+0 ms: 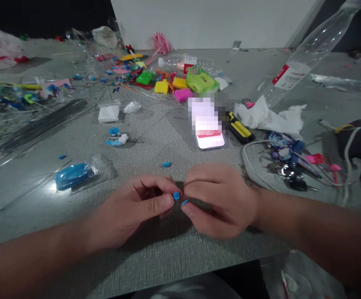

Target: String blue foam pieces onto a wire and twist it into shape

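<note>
The left hand point(133, 207) has its thumb and fingers closed on a small blue rolled piece point(176, 195), while the right hand point(219, 199) has a thin blue flake point(185, 202) pinched between its thumb tip and curled fingers; both pieces are held just above the counter point(155, 143), close together but apart. The roll is tiny and looks soft, so the likeliest trouble is the left fingers squeezing too hard and flattening its spiral end. The flake has its own risk: only a sliver of it shows at the thumb tip, and if it is tacky it could cling to the skin, fold or tear when pressed or let go. The picture is soft around the fingertips, so I cannot tell whether a stem or wire runs behind the roll; if nothing backs it, it could twist or slip under a push from the side. A loose blue scrap point(166, 164) lies on the counter just beyond the fingers, where a knuckle could brush it away or press it flat. Off to the left, the blue packet point(74, 176) lies near thin wires point(30, 182), which a sweeping forearm could catch and drag across the counter.
</note>
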The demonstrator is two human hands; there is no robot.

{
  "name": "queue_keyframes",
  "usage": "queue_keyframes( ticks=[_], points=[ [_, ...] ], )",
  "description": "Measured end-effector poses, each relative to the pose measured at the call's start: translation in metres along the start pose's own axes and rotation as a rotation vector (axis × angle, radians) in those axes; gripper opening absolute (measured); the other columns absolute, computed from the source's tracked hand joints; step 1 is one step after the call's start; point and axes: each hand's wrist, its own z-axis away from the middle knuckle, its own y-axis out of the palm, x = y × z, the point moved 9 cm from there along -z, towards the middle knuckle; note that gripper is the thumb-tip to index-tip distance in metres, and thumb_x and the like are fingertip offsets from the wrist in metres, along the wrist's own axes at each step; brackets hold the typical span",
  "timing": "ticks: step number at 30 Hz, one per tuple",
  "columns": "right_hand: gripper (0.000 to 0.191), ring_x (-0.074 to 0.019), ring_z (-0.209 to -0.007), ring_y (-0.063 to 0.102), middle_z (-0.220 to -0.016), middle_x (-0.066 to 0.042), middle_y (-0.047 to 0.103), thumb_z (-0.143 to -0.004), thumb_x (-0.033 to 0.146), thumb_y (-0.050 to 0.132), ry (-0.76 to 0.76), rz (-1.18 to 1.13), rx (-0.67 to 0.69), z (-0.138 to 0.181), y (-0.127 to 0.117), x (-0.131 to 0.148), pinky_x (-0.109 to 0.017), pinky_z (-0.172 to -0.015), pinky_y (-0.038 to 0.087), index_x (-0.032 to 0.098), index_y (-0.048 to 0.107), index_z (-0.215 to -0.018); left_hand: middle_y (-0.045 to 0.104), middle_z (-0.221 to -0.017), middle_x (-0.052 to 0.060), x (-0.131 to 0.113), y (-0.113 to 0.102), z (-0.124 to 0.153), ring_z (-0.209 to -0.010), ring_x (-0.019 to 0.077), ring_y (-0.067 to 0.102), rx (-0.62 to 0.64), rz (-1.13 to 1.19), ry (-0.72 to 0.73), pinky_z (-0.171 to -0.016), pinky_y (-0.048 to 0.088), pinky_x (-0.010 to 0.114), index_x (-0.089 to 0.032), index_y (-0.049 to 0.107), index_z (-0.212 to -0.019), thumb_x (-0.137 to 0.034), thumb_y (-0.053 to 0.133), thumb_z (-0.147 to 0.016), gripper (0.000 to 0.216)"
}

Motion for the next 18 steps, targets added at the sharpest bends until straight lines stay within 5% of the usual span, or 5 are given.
queue_keyframes(
  ticks=[18],
  points=[
    [0.024, -0.0134, -0.06, 0.047, -0.067, -0.003, 0.06, -0.096, 0.025, 0.051, 0.016, 0.045, 0.015, 0.0004, 0.0034, -0.0017, -0.029, -0.057, 0.038, 0.019, 0.054, -0.073, 0.065, -0.087, 0.0, 0.0016, 0.0006, 0.0009, -0.074, 0.0094, 0.056, -0.008, -0.001, -0.036, -0.067, 0.046, 0.019, -0.027, 0.079, -0.094, -0.03, 0.079, -0.087, 0.007]
  ],
)
